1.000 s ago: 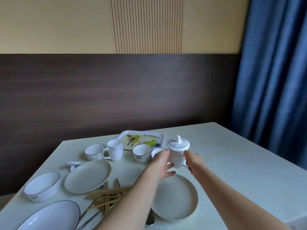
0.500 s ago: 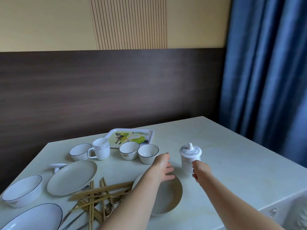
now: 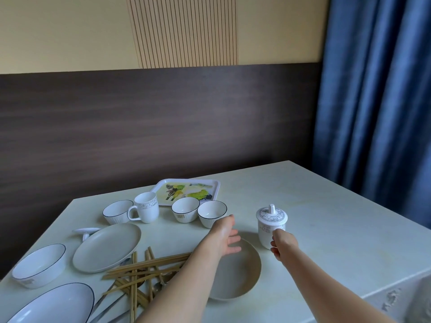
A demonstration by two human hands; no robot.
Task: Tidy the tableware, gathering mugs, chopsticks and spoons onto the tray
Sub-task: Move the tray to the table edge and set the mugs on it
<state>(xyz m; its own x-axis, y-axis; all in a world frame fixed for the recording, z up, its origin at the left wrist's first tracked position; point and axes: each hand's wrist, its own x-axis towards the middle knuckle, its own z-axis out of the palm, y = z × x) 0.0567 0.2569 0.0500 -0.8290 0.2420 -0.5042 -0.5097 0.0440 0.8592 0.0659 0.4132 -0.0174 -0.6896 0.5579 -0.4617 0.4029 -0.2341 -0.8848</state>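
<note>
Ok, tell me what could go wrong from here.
The lidded mug stands on the table, far from the tray; its loose-looking lid could slip if carried tilted. The left hand hovers beside two small bowls and could knock them. The crossed chopsticks may scatter when gathered.

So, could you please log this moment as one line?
lidded mug: on table, off tray | right hand: at its handle side, grip unclear | left hand: open above plate

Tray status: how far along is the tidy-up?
Done: nothing; the tray is bare. In hand: the right hand is at the lidded mug, which stands on the table; the left hand hovers open. Left: open mug, chopsticks and spoons, all off the tray.
</note>
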